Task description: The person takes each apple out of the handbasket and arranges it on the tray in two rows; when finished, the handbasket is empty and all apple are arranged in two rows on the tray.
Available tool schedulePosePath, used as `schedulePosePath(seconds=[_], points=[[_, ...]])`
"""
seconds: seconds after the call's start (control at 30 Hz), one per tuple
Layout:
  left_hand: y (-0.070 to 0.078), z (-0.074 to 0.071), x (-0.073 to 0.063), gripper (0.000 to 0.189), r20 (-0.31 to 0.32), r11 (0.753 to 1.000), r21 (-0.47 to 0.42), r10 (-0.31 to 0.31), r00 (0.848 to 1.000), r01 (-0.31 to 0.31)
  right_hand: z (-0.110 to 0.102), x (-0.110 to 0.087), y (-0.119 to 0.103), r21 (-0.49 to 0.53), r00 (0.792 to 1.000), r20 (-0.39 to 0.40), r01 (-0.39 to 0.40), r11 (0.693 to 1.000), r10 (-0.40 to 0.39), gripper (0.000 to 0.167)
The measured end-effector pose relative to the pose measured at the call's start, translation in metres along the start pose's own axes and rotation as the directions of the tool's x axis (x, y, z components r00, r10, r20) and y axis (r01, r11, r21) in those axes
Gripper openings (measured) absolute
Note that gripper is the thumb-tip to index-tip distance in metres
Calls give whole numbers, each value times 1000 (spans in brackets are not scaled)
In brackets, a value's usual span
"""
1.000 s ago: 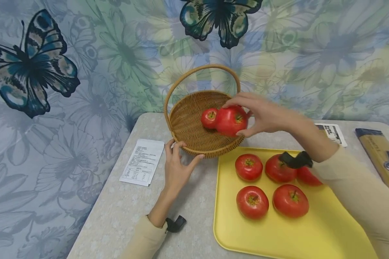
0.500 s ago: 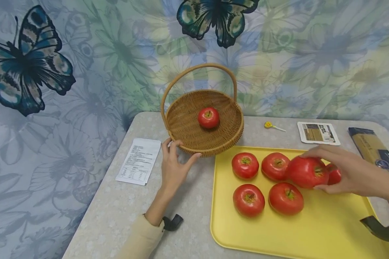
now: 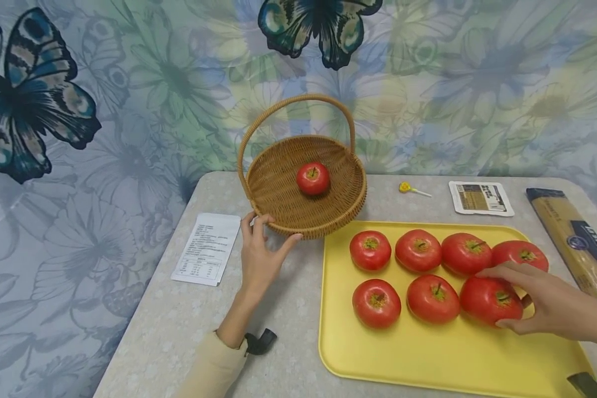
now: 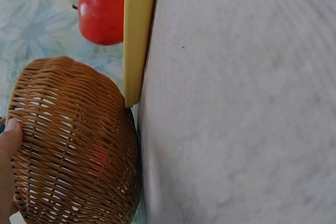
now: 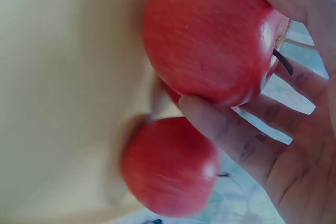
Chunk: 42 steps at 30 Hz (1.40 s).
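Note:
My left hand (image 3: 261, 260) holds the near left rim of a brown wicker basket (image 3: 308, 215), fingers over the edge and thumb against its outside. Tilted toward me, the basket bears a single red apple (image 3: 313, 178). In the left wrist view the thumb (image 4: 9, 137) lies on the woven wall. My right hand (image 3: 547, 296) grips a large red apple (image 3: 490, 298) low over the yellow tray (image 3: 378, 356), at the right end of the front row. Thumb and fingers span that apple in the right wrist view. Several other red apples, among them one at back right (image 3: 519, 251), fill two rows.
A white printed packet (image 3: 206, 249) lies left of the basket. Behind the tray are a yellow lollipop (image 3: 405, 188) and a flat white-edged packet (image 3: 481, 199). A long brown package (image 3: 572, 237) lies at the right. A patterned cloth backs the table.
My right hand has carried the apple from over the basket to the right and down toward the tray's front row. The left hand keeps its hold on the basket.

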<state>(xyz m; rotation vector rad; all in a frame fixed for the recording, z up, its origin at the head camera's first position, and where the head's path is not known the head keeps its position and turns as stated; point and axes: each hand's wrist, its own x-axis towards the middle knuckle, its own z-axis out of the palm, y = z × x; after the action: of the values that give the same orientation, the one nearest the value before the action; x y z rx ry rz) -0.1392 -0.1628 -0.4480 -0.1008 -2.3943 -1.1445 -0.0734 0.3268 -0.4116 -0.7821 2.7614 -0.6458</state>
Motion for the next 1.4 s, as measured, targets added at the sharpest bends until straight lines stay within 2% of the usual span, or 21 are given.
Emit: schedulePosePath(seconds=[0.17, 0.43, 0.57, 0.73, 0.9, 0.97, 1.07, 1.17, 1.27, 1.4], points=[[-1, 0, -2, 64, 4, 1000, 2, -13, 1000, 13, 8, 4, -1, 2, 998, 50, -49, 999, 49, 76], [-2, -1, -2, 64, 3, 1000, 5, -12, 1000, 12, 4, 11, -12, -145, 996, 64, -50, 988, 59, 83], [-2, -1, -2, 64, 9, 1000, 6, -13, 1000, 13, -7, 14, -20, -217, 995, 71, -53, 975, 70, 86], [-2, -1, -2, 64, 4, 1000, 12, -19, 1000, 19, -29, 27, -34, -261, 1000, -10, 3, 965, -6, 84], [-4, 1, -3, 63, -3, 1000, 10, -14, 1000, 14, -51, 43, -46, -266, 999, -37, 11, 964, -21, 83], [-3, 2, -2, 63, -3, 1000, 13, -13, 1000, 13, -58, 51, -51, -268, 999, -33, 21, 963, -31, 83], [-3, 1, -2, 62, -3, 1000, 18, -12, 1000, 12, -65, 65, -61, -276, 991, -61, 96, 956, -117, 80], [-2, 0, -2, 62, -4, 1000, 16, -5, 1000, 5, -71, 82, -73, -253, 986, -46, 141, 957, -157, 77], [-2, 0, -1, 62, -6, 1000, 16, 3, 1000, -3, -74, 104, -84, -224, 984, -19, 170, 960, -179, 76], [-1, 0, -1, 63, -8, 1000, 18, 7, 1000, -6, -72, 140, -93, -191, 970, -20, 234, 953, -242, 75]])
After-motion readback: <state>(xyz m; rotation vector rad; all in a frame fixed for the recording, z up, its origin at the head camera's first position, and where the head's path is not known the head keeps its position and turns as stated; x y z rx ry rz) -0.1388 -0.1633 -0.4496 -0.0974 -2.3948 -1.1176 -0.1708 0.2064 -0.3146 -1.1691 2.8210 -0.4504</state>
